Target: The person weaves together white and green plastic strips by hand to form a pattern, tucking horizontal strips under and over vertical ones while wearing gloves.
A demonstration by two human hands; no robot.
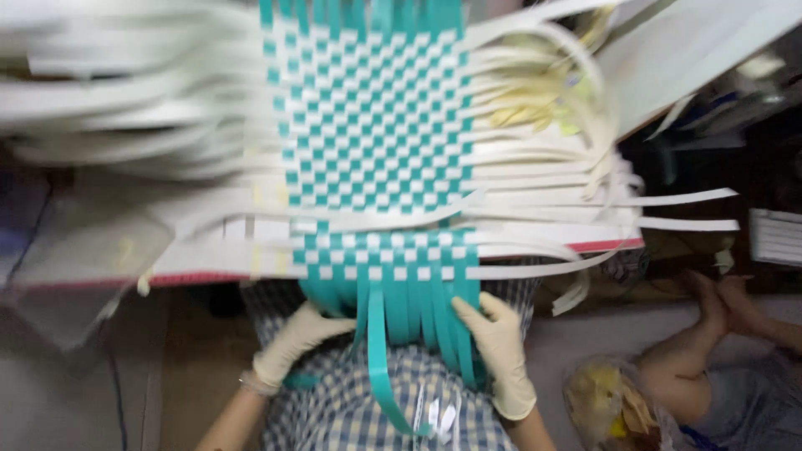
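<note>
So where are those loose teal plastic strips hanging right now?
The loose teal plastic strips hang at bottom centre, below the woven teal-and-white mat, between the gloved left hand and right hand.

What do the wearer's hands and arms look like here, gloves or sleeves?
Both hands wear thin cream-coloured gloves, snug like disposable rubber ones: left hand, right hand. Each glove ends at the wrist, the left with a rolled cuff. Forearms below are bare, with no sleeves showing. No markings show on the gloves; the picture is blurred.
</note>
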